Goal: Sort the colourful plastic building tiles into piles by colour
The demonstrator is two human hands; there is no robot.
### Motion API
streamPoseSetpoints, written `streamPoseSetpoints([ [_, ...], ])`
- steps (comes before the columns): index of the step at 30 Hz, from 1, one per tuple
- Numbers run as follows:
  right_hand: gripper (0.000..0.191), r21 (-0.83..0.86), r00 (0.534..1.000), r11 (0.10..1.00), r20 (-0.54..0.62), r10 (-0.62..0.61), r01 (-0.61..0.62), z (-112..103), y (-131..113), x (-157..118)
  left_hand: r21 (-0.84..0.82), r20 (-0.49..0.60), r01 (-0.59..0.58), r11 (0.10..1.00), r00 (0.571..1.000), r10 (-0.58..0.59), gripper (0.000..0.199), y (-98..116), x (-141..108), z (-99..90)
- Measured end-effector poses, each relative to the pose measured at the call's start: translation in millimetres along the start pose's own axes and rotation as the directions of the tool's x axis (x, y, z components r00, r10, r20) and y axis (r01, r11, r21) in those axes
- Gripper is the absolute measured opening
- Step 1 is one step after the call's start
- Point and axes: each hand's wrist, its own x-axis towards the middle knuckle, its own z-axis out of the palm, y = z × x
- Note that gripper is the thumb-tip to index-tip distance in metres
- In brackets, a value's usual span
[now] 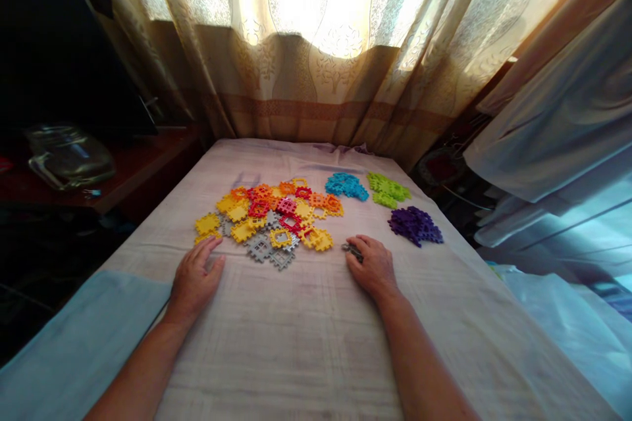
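Observation:
A mixed pile of yellow, orange, red and grey toothed plastic pieces (276,217) lies on the cloth-covered table. My left hand (196,274) rests at the pile's left front edge, fingers apart, close to a yellow piece (207,237). My right hand (371,264) is to the right of the pile, its fingers curled over a small grey piece (353,251), mostly hidden beneath them. Beyond my right hand are a blue heap (346,185), a green heap (388,189) and a dark purple heap (415,225).
The table (286,342) has a pale checked cloth. Patterned curtains (306,79) hang behind it. At the left, a glass jug (72,154) stands on a dark red surface (143,168) near a black screen (59,52). Pale fabric (563,99) hangs at the right.

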Motion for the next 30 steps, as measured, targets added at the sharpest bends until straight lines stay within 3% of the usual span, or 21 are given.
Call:
streamPoseSetpoints([
  [5, 0.034, -0.032, 0.991, 0.998, -0.121, -0.051, 0.047, 2.2, 1.2, -2.4, 0.002, 0.016, 0.009, 1.0, 1.0, -0.009, 0.044, 0.9, -0.3, -0.4],
  [9, 0.027, 0.017, 0.949, 0.974, -0.233, -0.214, 0.224, 3.4, -27.2, -9.0, 0.004, 0.004, 0.003, 1.0, 1.0, -0.003, 0.045, 4.0, -0.4, -0.5],
  [13, 0.025, 0.114, 0.893, 0.887, -0.113, -0.435, 0.447, 7.4, -71.2, -22.3, 0.005, 0.002, 0.003, 1.0, 1.0, -0.003, 0.044, 5.9, -1.0, -0.8],
  [15, 0.028, 0.136, 0.868, 0.858, -0.029, -0.496, 0.495, 10.3, -89.6, -28.7, 0.008, 0.006, 0.009, 1.0, 1.0, -0.009, 0.044, 6.0, -1.5, -0.6],
  [21, 0.03, 0.106, 0.865, 0.869, 0.097, -0.492, 0.483, 12.8, -109.0, -35.3, 0.025, 0.001, 0.014, 1.0, 1.0, -0.014, 0.044, 4.9, -1.6, 1.1],
  [30, 0.009, 0.184, 0.875, 0.86, 0.007, -0.485, 0.475, 13.1, -103.1, -36.8, 0.015, 0.03, 0.009, 1.0, 1.0, -0.01, 0.044, 7.7, -1.2, -2.6],
])
